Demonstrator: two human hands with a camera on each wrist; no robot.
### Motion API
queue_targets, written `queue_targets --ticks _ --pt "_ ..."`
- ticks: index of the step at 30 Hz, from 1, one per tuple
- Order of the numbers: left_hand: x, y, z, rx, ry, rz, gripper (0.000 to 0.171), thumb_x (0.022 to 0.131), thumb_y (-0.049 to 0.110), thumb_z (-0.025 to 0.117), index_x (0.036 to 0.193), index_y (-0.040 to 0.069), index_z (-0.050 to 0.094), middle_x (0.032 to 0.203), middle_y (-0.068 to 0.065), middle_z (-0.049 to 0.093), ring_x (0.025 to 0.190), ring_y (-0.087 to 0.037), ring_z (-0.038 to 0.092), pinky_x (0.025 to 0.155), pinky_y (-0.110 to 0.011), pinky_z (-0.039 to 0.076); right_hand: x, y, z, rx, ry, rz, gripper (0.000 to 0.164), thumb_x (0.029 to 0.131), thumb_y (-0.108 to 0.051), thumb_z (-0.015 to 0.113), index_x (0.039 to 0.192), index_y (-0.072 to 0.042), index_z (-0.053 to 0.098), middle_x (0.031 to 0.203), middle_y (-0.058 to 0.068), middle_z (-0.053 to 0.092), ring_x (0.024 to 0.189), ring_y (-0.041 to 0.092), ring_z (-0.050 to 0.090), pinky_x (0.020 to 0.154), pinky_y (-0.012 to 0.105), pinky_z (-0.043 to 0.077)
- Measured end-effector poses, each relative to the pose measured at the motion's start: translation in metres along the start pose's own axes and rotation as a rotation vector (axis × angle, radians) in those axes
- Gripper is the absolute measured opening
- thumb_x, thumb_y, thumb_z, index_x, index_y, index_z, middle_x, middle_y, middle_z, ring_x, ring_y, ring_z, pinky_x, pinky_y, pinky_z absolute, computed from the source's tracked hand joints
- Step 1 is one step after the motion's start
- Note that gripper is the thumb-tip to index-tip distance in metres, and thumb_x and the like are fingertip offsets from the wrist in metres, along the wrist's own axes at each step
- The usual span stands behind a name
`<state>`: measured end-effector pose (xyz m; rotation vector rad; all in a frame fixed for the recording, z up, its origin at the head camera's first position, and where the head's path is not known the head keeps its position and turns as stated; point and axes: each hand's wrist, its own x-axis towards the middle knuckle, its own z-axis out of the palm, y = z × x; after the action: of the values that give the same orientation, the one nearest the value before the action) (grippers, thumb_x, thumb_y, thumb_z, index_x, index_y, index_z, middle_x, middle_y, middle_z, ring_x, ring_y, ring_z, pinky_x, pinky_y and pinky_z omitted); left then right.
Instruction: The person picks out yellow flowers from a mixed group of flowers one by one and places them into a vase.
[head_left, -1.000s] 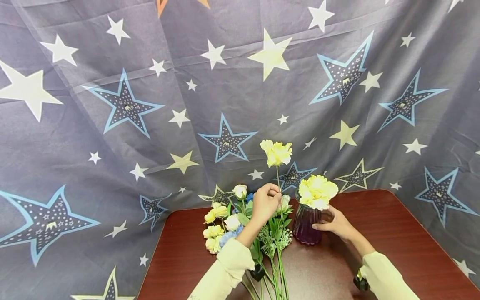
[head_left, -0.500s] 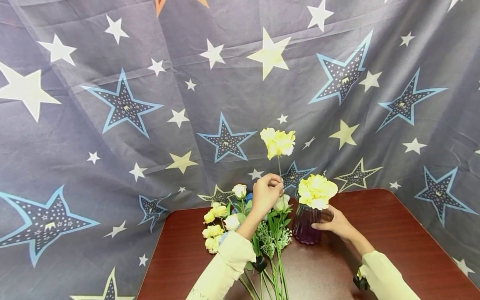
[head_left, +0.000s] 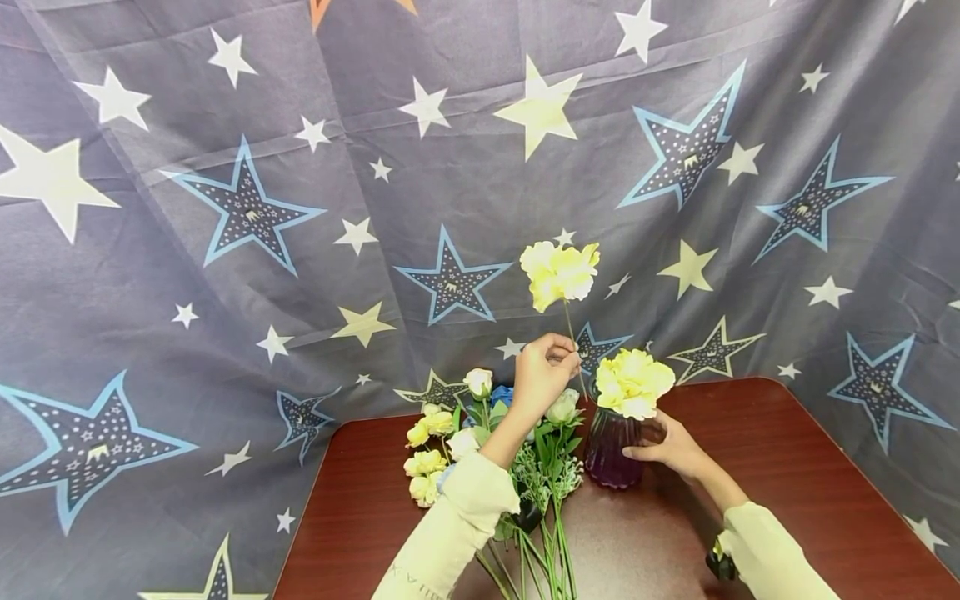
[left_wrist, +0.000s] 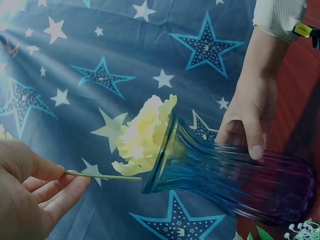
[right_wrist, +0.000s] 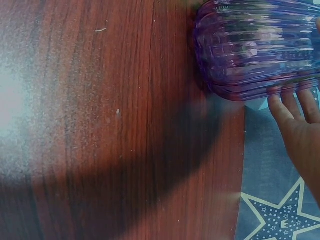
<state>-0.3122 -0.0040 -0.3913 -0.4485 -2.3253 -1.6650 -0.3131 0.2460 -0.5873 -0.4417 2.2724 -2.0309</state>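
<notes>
My left hand (head_left: 546, 379) pinches the thin stem of a yellow flower (head_left: 560, 275), its bloom raised above the hand. In the left wrist view the lower end of that stem (left_wrist: 107, 176) reaches right to the rim of a ribbed glass vase (left_wrist: 235, 175), blue at the mouth and purple at the base. Another yellow flower (head_left: 635, 383) sits in the vase mouth, its bloom over the rim. My right hand (head_left: 670, 448) grips the vase from the right, thumb in front. In the right wrist view its fingers (right_wrist: 280, 107) lie against the purple glass.
Left of the vase, a pile of flowers lies on the reddish-brown table (head_left: 360, 517): white roses (head_left: 478, 382), small yellow blooms (head_left: 426, 462), blue ones and green sprigs (head_left: 551, 475). Their green stems (head_left: 555, 550) point toward the near edge. A star-patterned cloth (head_left: 450, 167) hangs behind.
My left hand has risen and shifted right, bringing the flower's stem toward the vase mouth; the bloom is higher. The right hand and the vase have stayed in place.
</notes>
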Motion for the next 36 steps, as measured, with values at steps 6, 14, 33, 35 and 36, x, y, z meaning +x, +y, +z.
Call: queue_targets --ticks 6,14,33,35,36 --pt "0.002 0.003 0.001 0.016 0.002 -0.008 0.006 0.092 0.004 0.071 0.096 0.0 0.072 0.082 -0.012 0.077 0.075 -0.03 0.077 0.063 -0.018 0.06 0.0 0.0 0.0 0.014 -0.004 0.002 0.079 0.08 0.002 0.082 0.145 0.011 0.039 0.132 0.025 0.061 0.107 0.001 0.067 0.093 0.019 0.055" --pt "0.004 -0.002 0.005 -0.03 -0.015 -0.015 0.006 0.091 0.001 0.07 0.096 -0.003 0.071 0.083 -0.015 0.076 0.075 -0.032 0.077 0.063 -0.018 0.06 0.0 -0.001 0.0 0.012 -0.005 0.004 0.079 0.08 0.002 0.082 0.146 0.011 0.039 0.135 0.03 0.058 0.108 0.001 0.066 0.094 0.018 0.054" --pt "0.006 -0.008 0.013 -0.01 -0.02 0.017 0.005 0.091 0.001 0.071 0.095 -0.001 0.073 0.083 -0.014 0.077 0.066 -0.017 0.075 0.061 -0.018 0.059 0.001 0.001 0.0 0.014 -0.002 0.005 0.079 0.079 0.002 0.083 0.145 0.011 0.04 0.133 0.026 0.059 0.108 0.001 0.066 0.094 0.019 0.055" --pt "0.005 -0.009 0.015 -0.001 -0.026 0.018 0.005 0.091 0.001 0.071 0.095 -0.001 0.073 0.083 -0.014 0.077 0.069 -0.022 0.076 0.062 -0.018 0.059 0.001 0.001 0.0 0.014 -0.001 0.001 0.079 0.079 0.002 0.083 0.145 0.011 0.04 0.133 0.025 0.06 0.108 0.001 0.066 0.094 0.019 0.055" --pt "0.004 -0.009 0.015 0.008 -0.028 0.021 0.005 0.091 0.002 0.071 0.095 0.0 0.073 0.083 -0.014 0.077 0.07 -0.023 0.076 0.062 -0.017 0.059 0.001 0.002 0.0 0.012 -0.001 0.0 0.079 0.079 0.002 0.083 0.145 0.011 0.04 0.133 0.026 0.06 0.108 0.001 0.066 0.094 0.019 0.055"
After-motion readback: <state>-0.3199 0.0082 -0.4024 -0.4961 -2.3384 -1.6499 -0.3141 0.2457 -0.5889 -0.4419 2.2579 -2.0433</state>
